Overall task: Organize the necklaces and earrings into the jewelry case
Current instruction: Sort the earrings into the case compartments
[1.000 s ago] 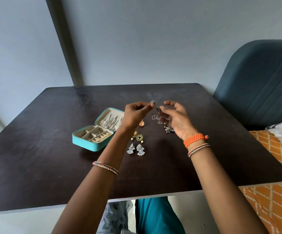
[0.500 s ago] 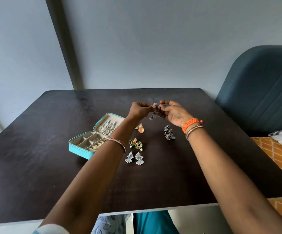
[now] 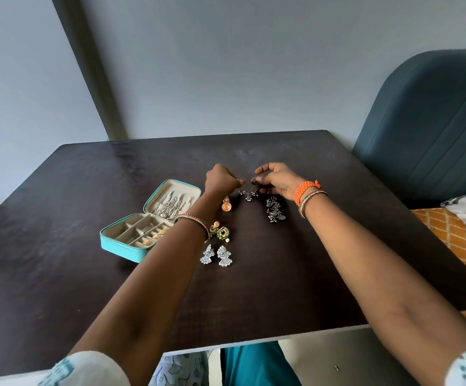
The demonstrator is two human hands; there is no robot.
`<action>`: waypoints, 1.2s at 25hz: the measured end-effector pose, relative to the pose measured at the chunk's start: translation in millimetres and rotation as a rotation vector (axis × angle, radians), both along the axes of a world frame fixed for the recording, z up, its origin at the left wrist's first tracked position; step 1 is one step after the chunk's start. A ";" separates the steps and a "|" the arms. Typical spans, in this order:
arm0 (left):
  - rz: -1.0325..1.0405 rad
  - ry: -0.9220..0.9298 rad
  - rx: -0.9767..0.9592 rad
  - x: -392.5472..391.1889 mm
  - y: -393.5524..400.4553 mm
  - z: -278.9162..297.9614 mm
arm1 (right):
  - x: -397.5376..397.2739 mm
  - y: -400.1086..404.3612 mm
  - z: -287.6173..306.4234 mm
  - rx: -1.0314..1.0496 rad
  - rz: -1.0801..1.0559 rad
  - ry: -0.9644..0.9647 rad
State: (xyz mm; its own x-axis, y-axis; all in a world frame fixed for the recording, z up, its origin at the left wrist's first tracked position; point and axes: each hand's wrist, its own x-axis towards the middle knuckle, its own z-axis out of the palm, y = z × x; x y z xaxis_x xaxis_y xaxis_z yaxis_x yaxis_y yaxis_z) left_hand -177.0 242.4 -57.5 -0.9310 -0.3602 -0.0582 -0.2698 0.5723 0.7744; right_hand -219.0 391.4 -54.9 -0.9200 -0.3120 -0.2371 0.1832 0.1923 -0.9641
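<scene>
Head view: small dark beaded earring (image 3: 249, 195) strung between both hands, dangling just above the table (image 3: 323, 260) near its far middle. Left hand (image 3: 220, 181) curled, pinching one end; right hand (image 3: 277, 181) curled too, thumb and fingertips pinching the other end. Too small to tell whether a hook, a back or a tangle is being worked.

Just right of that piece, a dark cluster of similar earrings (image 3: 274, 208) lying on the table under the right wrist. Just below the left hand, a small orange-gold earring (image 3: 226, 205). Nearer, beside the left wrist, a green-and-gold pair (image 3: 220, 231), then a silver fan-shaped pair (image 3: 216, 255) side by side.

Further left, the turquoise jewelry case (image 3: 120, 246) open on the table: lid tilted back with silver chains hanging inside, base divided into compartments, some holding small gold pieces, others apparently free.

Step in hand, by the look of it: readying or untangling one earring before storing. Well short of done, with several pieces not yet in the case. Next move likely calls for carrying the piece leftward over the loose earrings without snagging them, then lowering it into a free compartment, with a light pinch to keep the dangling beads from catching.
</scene>
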 end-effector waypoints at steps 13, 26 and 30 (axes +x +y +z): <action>-0.505 0.112 -0.377 26.1 49.7 3.1 | 25.0 60.9 -18.3 0.297 0.025 0.368; -0.344 0.139 -0.294 15.2 50.8 -10.3 | 42.7 73.9 -38.8 0.225 0.039 0.454; -0.262 0.206 -0.181 18.0 45.2 -1.1 | 43.6 75.7 -34.7 0.177 0.020 0.402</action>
